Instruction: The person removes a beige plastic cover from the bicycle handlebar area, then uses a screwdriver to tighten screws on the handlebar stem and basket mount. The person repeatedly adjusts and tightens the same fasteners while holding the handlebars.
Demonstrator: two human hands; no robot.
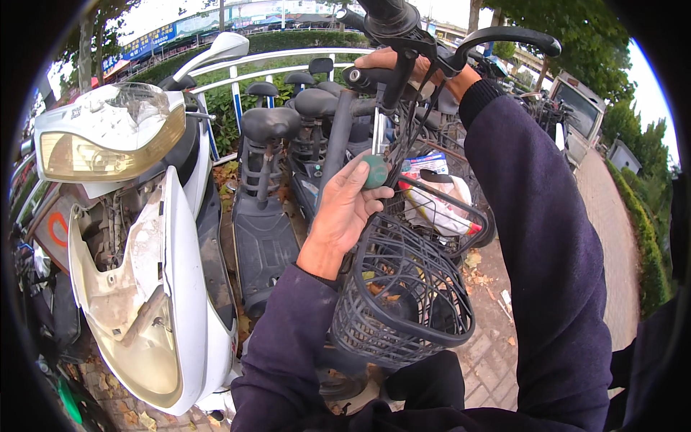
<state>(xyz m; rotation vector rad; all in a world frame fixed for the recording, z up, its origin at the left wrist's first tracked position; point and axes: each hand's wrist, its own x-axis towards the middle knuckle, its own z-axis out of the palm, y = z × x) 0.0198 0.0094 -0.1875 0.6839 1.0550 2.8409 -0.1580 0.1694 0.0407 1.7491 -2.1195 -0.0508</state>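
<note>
Head view: a white scooter (209, 302) stands at left. To its right, a black handlebar (389, 18) rises above a black basket (403, 288). Beyond the handlebar, the right hand (419, 66) is partly hidden; its grip cannot be told. The left hand (344, 207) pinches a round green object (375, 171) between thumb and fingers, below the handlebar.

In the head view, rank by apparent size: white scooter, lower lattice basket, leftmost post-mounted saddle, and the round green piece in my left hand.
White scooter
Lower lattice basket
Leftmost post-mounted saddle
Round green piece
</note>
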